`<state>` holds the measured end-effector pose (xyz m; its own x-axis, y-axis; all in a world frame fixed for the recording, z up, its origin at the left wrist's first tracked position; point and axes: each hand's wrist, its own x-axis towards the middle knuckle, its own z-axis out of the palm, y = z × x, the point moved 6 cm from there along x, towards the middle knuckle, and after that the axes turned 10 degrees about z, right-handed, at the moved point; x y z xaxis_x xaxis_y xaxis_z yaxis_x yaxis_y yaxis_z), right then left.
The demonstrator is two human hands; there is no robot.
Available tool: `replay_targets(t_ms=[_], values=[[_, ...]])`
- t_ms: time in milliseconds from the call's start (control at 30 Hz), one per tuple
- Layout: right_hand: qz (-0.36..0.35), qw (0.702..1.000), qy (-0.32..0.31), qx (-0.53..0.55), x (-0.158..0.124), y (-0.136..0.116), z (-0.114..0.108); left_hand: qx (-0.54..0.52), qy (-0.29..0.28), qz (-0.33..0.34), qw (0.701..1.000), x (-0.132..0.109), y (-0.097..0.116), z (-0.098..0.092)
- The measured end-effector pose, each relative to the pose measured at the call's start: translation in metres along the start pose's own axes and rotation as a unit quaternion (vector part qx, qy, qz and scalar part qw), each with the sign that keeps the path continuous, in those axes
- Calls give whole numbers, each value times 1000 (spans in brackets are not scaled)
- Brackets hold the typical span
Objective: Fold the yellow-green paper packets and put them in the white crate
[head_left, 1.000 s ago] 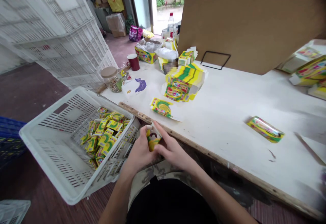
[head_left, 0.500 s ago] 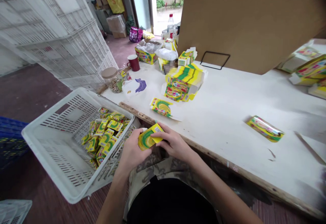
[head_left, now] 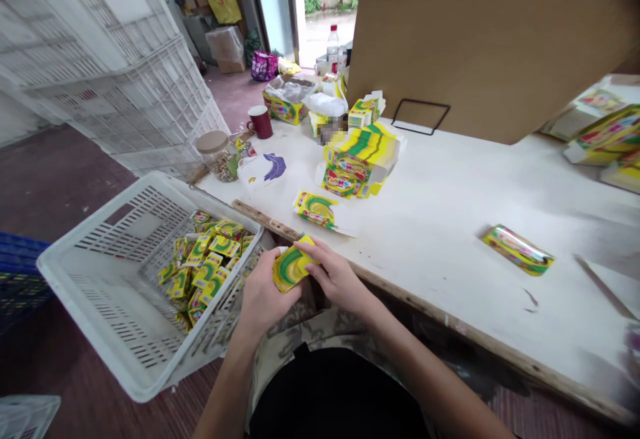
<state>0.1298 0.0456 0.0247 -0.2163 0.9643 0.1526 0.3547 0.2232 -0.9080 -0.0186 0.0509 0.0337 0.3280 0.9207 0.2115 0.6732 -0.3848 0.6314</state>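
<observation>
Just right of the white plastic crate [head_left: 143, 384], the left hand [head_left: 266, 294] and right hand [head_left: 339, 278] grip a yellow-and-green carton [head_left: 289, 270], probably light and crushable, best held gently by its edges.

Carton [head_left: 289, 271], lower centre of frame: yellow, curved green bands. Crate [head_left: 134, 387], lower left: off-white. Mug [head_left: 261, 123], upper middle: dark red, white inside. Bag [head_left: 263, 66] beyond: pink-purple, white-patterned. Cardboard [head_left: 475, 46], upper right: plain brown.
</observation>
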Motion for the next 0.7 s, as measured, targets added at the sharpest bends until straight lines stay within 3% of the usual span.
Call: replay_targets(t_ms=[167, 233, 300, 367, 400, 467, 567, 700], values=[[23, 999, 16, 25, 11, 9, -1, -26, 18, -30, 999, -5, -22, -7], [85, 993, 80, -25, 24, 22, -19, 19, 96, -68, 993, -8, -41, -30], [164, 956, 185, -157, 37, 37, -43, 122, 206, -114, 964, -14, -59, -59], [204, 929, 226, -213, 50, 48, -56, 170, 254, -134, 943, -18, -71, -75], [215, 922, 233, -225, 55, 53, -59, 164, 250, -133, 945, -18, -76, -76], [223, 919, 233, -227, 63, 59, -58, 111, 219, -120, 962, -17, -79, -65], [214, 926, 228, -210, 64, 61, -54, -18, 162, -114, 980, -16, -74, -33], [191, 948, 206, -150, 53, 48, -53, -256, 82, -115, 956, -11, -55, 14]])
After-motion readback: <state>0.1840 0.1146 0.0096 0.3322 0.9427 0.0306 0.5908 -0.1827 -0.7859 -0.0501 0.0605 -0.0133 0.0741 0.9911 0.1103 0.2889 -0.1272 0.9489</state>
